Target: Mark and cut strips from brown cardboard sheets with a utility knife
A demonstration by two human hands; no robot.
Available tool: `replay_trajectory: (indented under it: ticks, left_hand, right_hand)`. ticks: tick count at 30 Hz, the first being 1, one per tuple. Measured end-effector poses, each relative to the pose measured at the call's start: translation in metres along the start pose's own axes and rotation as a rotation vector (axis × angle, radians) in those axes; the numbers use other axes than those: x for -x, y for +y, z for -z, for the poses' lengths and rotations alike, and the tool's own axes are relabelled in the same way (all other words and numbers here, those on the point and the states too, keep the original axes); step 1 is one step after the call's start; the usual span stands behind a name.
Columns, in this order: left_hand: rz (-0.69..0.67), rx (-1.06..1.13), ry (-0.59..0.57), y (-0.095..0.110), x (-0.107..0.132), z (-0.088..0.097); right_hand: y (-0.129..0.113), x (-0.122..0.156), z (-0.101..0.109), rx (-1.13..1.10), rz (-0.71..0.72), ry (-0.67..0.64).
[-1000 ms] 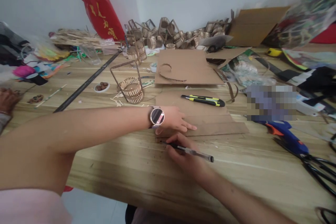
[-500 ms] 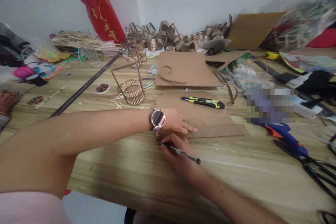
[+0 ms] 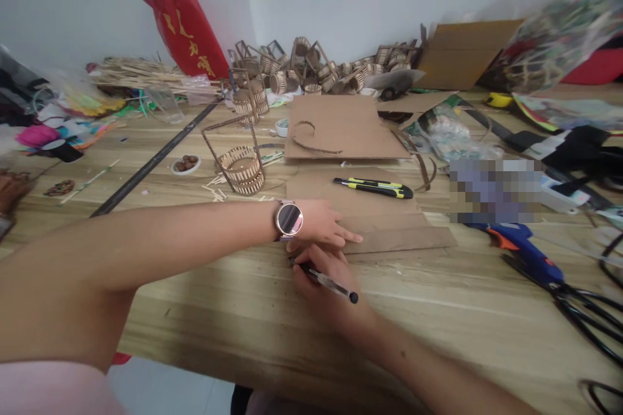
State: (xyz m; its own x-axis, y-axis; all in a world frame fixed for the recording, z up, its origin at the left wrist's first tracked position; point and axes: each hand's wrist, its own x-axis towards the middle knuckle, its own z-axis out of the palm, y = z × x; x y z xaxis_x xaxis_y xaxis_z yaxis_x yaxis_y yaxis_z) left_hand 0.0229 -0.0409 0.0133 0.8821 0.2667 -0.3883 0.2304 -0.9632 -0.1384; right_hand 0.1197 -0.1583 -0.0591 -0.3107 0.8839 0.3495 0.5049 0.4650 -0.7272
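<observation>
My left hand (image 3: 327, 225), with a round watch (image 3: 289, 218) on its wrist, lies flat with fingers stretched out on a brown cardboard sheet (image 3: 389, 224) on the wooden table (image 3: 243, 311). Just below it, my right hand (image 3: 324, 272) is closed around a black pen (image 3: 327, 282). The pen's tip rests at the sheet's near left corner and its cap end points right. A yellow and black utility knife (image 3: 374, 188) lies on the same sheet, farther back.
A cardboard basket frame (image 3: 238, 165) stands behind my left wrist. A second cardboard sheet (image 3: 343, 130) lies beyond, with several small baskets (image 3: 311, 71) at the wall. A blue glue gun (image 3: 523, 251) and black scissors (image 3: 584, 311) lie right. Another person's hand (image 3: 10, 191) shows far left.
My right hand has slid left along the sheet's near edge, bringing the pen tip to its corner and tilting the pen steeper. My left hand has stayed put.
</observation>
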Motion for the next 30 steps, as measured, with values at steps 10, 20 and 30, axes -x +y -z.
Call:
replay_trajectory:
  ticks: [10, 20, 30]
  left_hand:
    - [-0.166, 0.010, -0.142, -0.003, -0.005, 0.007]
    - [-0.251, 0.028, 0.045, -0.011, -0.004, -0.008]
    - [-0.216, -0.043, -0.099, -0.006, -0.004, 0.004]
  right_hand:
    - [0.018, 0.004, 0.041, 0.058, -0.149, 0.007]
    - [0.026, 0.024, 0.112, -0.004, -0.267, 0.046]
    - [-0.001, 0.012, 0.035, -0.122, -0.149, -0.081]
